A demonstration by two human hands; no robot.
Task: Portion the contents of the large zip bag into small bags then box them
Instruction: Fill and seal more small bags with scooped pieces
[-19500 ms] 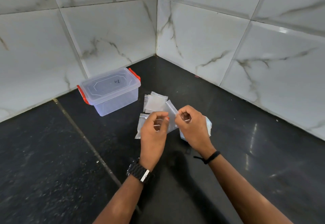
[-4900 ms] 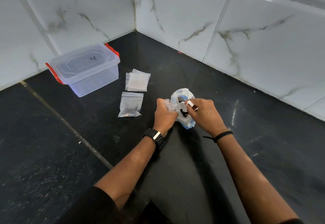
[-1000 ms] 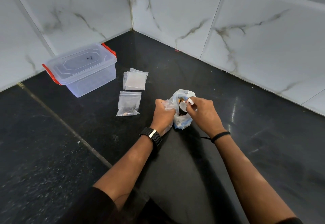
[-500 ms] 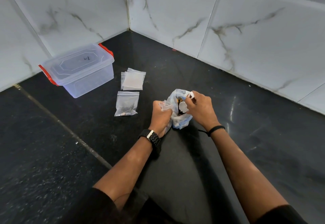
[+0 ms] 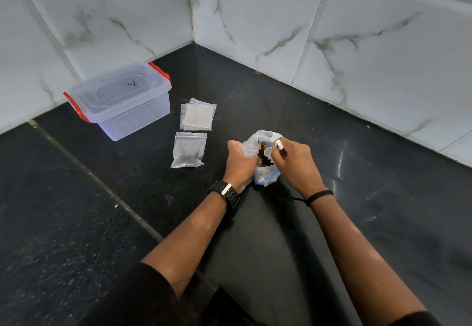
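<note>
The large zip bag (image 5: 265,177) stands open on the black floor between my hands, with small dark and white pieces showing inside. My left hand (image 5: 238,162) grips a small clear bag (image 5: 247,148) at the large bag's mouth. My right hand (image 5: 296,163) pinches a small white piece (image 5: 278,144) over the opening. One filled small bag (image 5: 188,149) lies flat to the left. A stack of empty small bags (image 5: 198,117) lies behind it. The clear box (image 5: 120,100) with red latches sits closed at the far left.
White marble-tiled walls (image 5: 332,31) meet in a corner behind the work spot. A grout line (image 5: 97,180) runs diagonally across the black floor on the left. My knee in dark cloth (image 5: 255,261) lies between my forearms.
My right hand has shifted slightly at the large bag's mouth, still with a white piece in its fingers. The left hand keeps its hold on the small bag. The view has drifted a little.
</note>
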